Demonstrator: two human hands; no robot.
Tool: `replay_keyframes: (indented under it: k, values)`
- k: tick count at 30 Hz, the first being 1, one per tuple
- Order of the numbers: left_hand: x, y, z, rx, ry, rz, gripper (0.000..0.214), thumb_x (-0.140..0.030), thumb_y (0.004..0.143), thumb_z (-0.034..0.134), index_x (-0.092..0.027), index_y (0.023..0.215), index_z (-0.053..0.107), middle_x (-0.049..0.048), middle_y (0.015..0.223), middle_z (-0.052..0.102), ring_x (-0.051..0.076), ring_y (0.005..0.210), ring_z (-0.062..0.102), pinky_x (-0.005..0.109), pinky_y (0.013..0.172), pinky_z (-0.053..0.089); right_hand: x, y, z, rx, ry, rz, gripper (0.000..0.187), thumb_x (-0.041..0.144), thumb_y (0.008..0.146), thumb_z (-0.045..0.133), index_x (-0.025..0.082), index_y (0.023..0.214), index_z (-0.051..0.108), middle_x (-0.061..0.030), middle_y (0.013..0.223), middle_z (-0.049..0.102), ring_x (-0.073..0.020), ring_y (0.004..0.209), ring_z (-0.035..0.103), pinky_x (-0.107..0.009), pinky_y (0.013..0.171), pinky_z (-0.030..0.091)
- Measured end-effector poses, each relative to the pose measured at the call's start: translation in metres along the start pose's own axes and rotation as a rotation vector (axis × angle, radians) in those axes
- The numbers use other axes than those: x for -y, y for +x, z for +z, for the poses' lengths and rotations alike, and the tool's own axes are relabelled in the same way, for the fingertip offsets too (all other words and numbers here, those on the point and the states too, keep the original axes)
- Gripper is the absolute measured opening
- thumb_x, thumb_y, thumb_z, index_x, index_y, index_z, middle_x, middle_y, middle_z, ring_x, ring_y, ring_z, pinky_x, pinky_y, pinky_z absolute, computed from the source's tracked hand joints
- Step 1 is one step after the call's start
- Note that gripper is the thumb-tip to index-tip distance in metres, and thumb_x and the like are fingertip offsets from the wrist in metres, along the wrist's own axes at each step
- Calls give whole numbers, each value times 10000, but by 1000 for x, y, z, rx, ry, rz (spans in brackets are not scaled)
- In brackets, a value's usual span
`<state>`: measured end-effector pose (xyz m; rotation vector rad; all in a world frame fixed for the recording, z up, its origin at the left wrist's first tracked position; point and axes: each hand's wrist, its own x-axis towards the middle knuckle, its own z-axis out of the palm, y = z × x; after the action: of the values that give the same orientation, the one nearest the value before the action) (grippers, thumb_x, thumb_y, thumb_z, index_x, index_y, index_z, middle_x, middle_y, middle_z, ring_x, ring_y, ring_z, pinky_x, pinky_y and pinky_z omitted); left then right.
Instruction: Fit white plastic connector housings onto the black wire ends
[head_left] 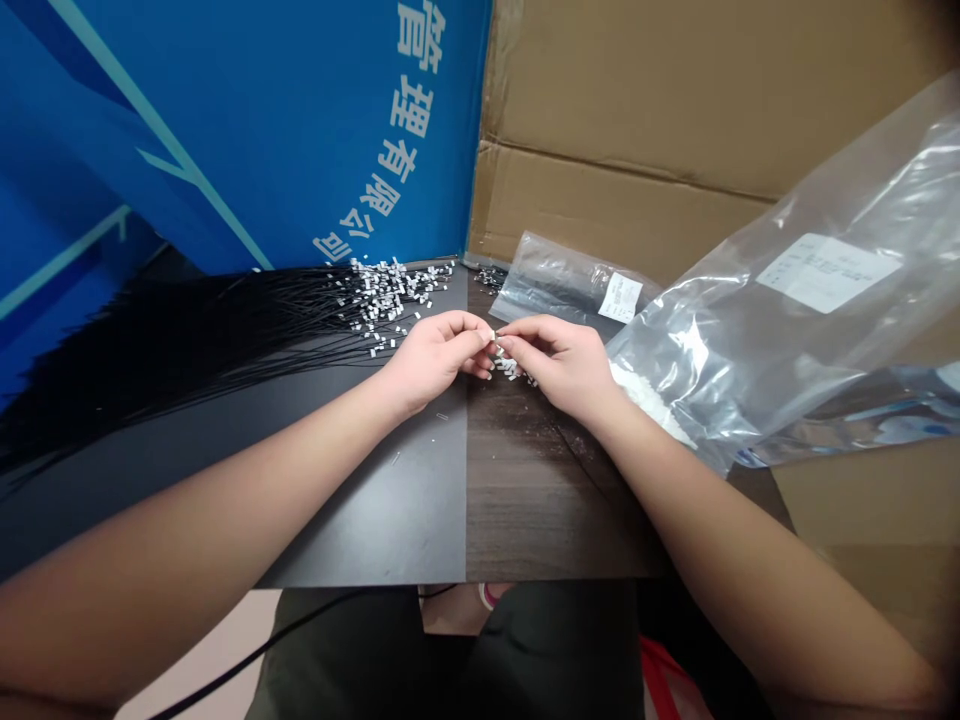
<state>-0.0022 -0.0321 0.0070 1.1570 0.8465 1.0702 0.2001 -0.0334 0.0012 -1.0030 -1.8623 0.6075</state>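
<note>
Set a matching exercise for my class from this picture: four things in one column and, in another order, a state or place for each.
Things:
1. black wires
2. small white connectors
3. large clear plastic bag
4. blue banner

Descriptions:
A. printed with white characters
B. bearing a white paper label
C. clustered at the wire ends
D. fanned out over the left of the dark table

Pairs: 1-D, 2-C, 3-B, 4-A

From where I'm watching, this looks like a makeshift wire-assembly workshop: a dark laminate bench (375, 510) heaped with black wires ending in small white connectors (300, 310), labelled plastic parts bags (750, 300), flattened cardboard (637, 100) and a blue printed company banner (262, 130) behind.
</note>
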Motion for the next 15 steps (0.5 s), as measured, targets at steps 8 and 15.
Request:
replay_keyframes:
  k: [8, 15]
  values:
    - [2, 0, -1, 25, 6, -22, 191, -284, 849, 807, -144, 876, 680, 21, 825, 706, 116, 693, 687, 288, 708, 605, 0, -1, 2, -5, 15, 17, 138, 319, 976, 742, 238, 1020, 844, -22, 944, 850, -184, 830, 771, -337, 806, 594]
    - [2, -1, 0, 26, -47, -61, 210, -299, 839, 828, -145, 868, 687, 21, 819, 708, 113, 695, 679, 287, 715, 598, 4, 1, -3, 20, -179, -131, 148, 269, 1007, 709, 265, 1031, 855, -10, 994, 863, -185, 873, 789, -321, 850, 601]
